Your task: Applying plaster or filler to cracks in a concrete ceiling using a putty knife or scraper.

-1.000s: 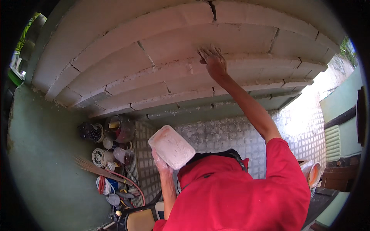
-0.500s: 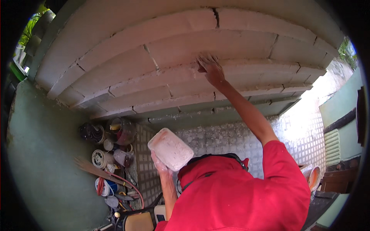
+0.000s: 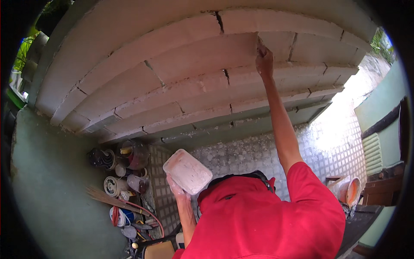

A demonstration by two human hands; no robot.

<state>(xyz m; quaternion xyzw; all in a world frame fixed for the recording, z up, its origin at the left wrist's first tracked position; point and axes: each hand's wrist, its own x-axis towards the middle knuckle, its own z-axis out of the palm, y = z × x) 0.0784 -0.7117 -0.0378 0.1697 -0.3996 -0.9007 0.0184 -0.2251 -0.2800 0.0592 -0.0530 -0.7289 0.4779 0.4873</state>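
My left hand (image 3: 174, 185) grips the side of a shallow rectangular tub (image 3: 187, 172), whose surface is coated with pale plaster-like paste. White smears cover that hand and wrist. My right arm is stretched out to the pale block wall (image 3: 198, 56). High on it, my right hand (image 3: 264, 61) is closed, with its fingertips at a block joint in an upper course. Something thin and dark seems to show at the fingers, too small to make out. Open dark gaps show between several blocks, among them an upright crack (image 3: 226, 77) to the left of the right hand.
Buckets and tubs (image 3: 114, 186) stand along the green wall (image 3: 60, 181) at left, with a straw broom (image 3: 110, 198) and a reddish hose (image 3: 153, 213). A chair seat (image 3: 158, 250) is near the lower edge. At right stands a bucket with an orange inside (image 3: 352, 192) on the tiled floor side.
My right hand has moved to the right and upward along the wall, from one joint to another, and its fingers look more closed. The tub remains in my left hand, nearly still.
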